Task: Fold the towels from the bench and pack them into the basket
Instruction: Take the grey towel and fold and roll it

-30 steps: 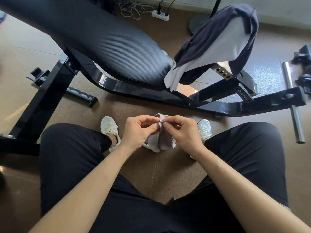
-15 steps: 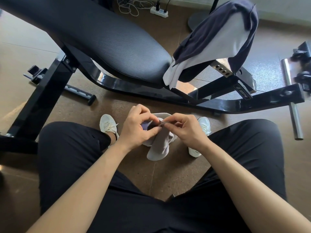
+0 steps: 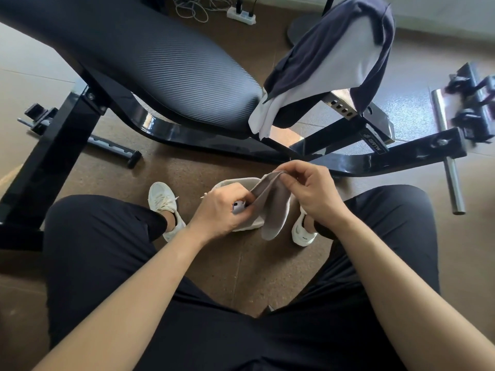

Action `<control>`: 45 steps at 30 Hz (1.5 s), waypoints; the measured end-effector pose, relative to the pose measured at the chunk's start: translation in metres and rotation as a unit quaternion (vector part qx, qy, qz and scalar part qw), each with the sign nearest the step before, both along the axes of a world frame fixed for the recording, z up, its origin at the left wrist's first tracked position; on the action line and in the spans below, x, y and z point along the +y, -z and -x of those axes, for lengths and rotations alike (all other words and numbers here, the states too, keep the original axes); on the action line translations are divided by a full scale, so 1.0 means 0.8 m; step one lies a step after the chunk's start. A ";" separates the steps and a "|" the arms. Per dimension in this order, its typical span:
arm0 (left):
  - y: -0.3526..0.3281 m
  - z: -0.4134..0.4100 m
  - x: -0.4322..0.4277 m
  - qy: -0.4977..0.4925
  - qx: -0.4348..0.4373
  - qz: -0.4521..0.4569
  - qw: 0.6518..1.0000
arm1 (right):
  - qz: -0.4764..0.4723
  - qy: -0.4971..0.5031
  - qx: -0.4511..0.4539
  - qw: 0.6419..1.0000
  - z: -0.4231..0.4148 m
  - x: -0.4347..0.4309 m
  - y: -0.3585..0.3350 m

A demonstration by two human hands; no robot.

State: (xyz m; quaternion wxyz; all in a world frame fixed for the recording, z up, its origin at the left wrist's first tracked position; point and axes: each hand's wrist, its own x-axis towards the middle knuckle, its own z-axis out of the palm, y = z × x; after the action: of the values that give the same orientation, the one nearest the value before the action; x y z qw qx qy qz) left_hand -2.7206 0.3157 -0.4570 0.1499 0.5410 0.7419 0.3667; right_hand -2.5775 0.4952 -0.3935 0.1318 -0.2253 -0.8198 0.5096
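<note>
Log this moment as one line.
phase: folding | left hand: grips grey towel | right hand: pinches top edge | bench: dark and white towels draped | basket: not in view

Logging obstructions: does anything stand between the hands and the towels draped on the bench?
Nothing visible does. The navy towel and white towel hang off the bench, in the open beyond the right hand. Both it and the left hand hold a grey towel, though.

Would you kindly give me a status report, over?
Left hand and right hand both gripping grey towel. Navy towel and white towel draped on bench. Basket not in view.
</note>
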 end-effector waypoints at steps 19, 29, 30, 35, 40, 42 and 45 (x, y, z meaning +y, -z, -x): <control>0.052 -0.006 -0.043 0.051 0.167 0.078 0.982 | -0.040 0.176 -0.046 0.982 -0.019 0.085 0.029; 0.002 -0.018 -0.074 0.216 0.251 0.031 0.943 | -0.100 0.146 -0.158 0.971 0.002 0.098 0.067; -0.003 -0.017 -0.076 0.222 0.247 0.037 0.942 | -0.094 0.147 -0.158 0.972 0.003 0.099 0.069; -0.020 -0.001 -0.101 0.210 0.209 0.057 0.953 | -0.074 0.129 -0.154 0.977 0.007 0.095 0.073; -0.013 0.015 -0.115 0.041 0.097 0.062 0.992 | 0.012 0.158 -0.133 0.978 0.006 0.100 0.079; -0.011 0.019 -0.116 -0.004 0.069 0.060 0.996 | 0.055 0.156 -0.108 0.980 0.005 0.101 0.080; -0.010 0.026 -0.122 -0.067 0.054 0.063 0.994 | 0.062 0.123 -0.093 0.986 0.001 0.101 0.077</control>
State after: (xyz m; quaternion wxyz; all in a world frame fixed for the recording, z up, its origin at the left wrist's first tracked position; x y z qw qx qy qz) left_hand -2.7413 0.2184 -0.4486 0.1186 0.4988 0.8049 0.2987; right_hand -2.5784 0.5761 -0.4553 0.1030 -0.3784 -0.7615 0.5161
